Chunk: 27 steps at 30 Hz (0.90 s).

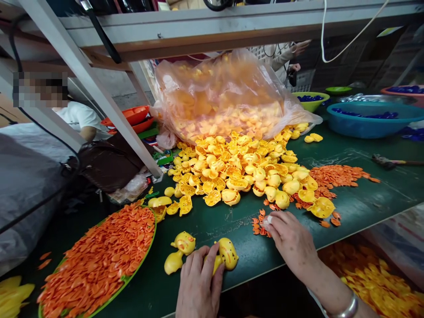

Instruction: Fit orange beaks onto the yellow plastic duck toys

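Note:
My left hand rests at the table's front edge, its fingers around a yellow plastic duck with orange markings. Just left of it lies another yellow duck, head and body showing. My right hand reaches down to a small cluster of orange plastic pieces. Its thumb and fingers are pinched together, with a white covering at a fingertip. Whatever is between those fingertips is hidden. Beyond both hands spreads a heap of yellow duck shell halves.
A green-rimmed tray of orange pieces stands at left. Behind the heap, a clear plastic bag holds more shells. More orange pieces, a brush-like tool and a blue basin are at right. A person sits beyond the shelf post.

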{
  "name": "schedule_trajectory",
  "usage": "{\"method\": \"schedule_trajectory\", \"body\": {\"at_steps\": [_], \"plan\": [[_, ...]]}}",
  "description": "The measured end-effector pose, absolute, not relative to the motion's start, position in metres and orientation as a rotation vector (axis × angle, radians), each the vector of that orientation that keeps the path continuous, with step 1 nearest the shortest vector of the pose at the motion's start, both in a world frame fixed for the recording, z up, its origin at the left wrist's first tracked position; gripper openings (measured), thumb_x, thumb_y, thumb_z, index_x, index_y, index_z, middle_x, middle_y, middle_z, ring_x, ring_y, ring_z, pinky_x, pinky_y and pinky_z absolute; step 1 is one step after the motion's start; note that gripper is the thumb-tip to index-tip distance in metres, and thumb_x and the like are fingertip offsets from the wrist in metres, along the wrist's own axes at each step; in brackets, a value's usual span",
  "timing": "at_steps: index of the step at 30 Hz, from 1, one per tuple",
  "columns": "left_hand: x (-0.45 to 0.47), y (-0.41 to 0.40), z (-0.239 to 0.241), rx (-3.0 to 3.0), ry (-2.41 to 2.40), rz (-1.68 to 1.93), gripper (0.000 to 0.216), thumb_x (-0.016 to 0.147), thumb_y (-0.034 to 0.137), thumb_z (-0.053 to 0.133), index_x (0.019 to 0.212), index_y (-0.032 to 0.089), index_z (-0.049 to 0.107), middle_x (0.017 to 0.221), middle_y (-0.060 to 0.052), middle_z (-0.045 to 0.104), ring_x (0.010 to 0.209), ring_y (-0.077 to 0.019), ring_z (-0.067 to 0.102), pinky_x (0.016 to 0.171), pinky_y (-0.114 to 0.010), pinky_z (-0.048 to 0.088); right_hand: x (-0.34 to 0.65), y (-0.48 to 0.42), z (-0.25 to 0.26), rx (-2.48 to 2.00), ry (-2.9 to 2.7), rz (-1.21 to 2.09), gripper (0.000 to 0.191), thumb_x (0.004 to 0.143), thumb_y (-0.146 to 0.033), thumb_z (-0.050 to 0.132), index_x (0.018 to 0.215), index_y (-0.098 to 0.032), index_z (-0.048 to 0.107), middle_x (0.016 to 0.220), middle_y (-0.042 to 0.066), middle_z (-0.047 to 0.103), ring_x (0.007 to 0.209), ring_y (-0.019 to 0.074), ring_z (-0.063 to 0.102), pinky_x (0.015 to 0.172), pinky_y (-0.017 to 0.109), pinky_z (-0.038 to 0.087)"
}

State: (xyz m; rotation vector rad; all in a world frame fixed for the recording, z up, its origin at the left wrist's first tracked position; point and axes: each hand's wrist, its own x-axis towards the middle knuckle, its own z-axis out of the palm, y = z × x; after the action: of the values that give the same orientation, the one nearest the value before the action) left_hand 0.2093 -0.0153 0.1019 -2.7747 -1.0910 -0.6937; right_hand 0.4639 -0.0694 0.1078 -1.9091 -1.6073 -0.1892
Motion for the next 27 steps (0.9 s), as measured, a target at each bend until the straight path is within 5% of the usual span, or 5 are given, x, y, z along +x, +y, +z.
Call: {"method": "schedule_trajectory", "body": {"at_steps": [9, 15, 21, 27], "plan": [[0.213, -0.014, 0.104, -2.754, -1.071, -0.700, 0.039, 0.088, 0.031, 0.051, 0.125, 0.020, 0.050, 0.104, -0.008, 0.058, 0.093, -0.0192, 0.056, 0.077, -0.033, 0.052, 0.468, -0.072, 0.115, -1.969, -1.652, -0.017, 0.007, 0.085, -0.017, 0.057, 0.085, -0.018, 0.064, 0.092, 0.005, 0.060, 0.086, 0.0221, 0.051, 0.074, 0.034, 0.044], [0.212, -0.014, 0.104, -2.744, -1.069, -0.723, 0.038, 0.087, 0.030, 0.051, 0.124, 0.020, 0.052, 0.103, -0.008, 0.058, 0.091, -0.0188, 0.057, 0.075, -0.032, 0.052, 0.469, -0.066, 0.111, -1.939, -1.527, 0.051, 0.022, 0.089, -0.021, 0.044, 0.074, -0.017, 0.059, 0.084, 0.008, 0.059, 0.083, 0.0235, 0.051, 0.072, 0.036, 0.043], [0.225, -0.024, 0.116, -2.711, -1.116, -0.954, 0.036, 0.084, 0.022, 0.056, 0.120, 0.022, 0.053, 0.112, -0.010, 0.055, 0.101, -0.0229, 0.053, 0.085, -0.039, 0.047, 0.440, -0.067, 0.136, -1.539, -1.001, 0.958, 0.023, 0.084, -0.041, 0.055, 0.079, -0.019, 0.059, 0.072, 0.001, 0.058, 0.066, 0.0157, 0.053, 0.062, 0.029, 0.045], [0.260, -0.035, 0.139, -2.965, -1.102, -1.441, 0.028, 0.084, 0.010, 0.055, 0.109, 0.021, 0.054, 0.097, -0.004, 0.060, 0.093, -0.0150, 0.056, 0.079, -0.027, 0.049, 0.402, -0.072, 0.147, -1.063, -0.526, 1.408, 0.029, 0.070, -0.041, 0.075, 0.080, -0.019, 0.059, 0.070, -0.002, 0.060, 0.064, 0.0113, 0.054, 0.062, 0.023, 0.046]]}}
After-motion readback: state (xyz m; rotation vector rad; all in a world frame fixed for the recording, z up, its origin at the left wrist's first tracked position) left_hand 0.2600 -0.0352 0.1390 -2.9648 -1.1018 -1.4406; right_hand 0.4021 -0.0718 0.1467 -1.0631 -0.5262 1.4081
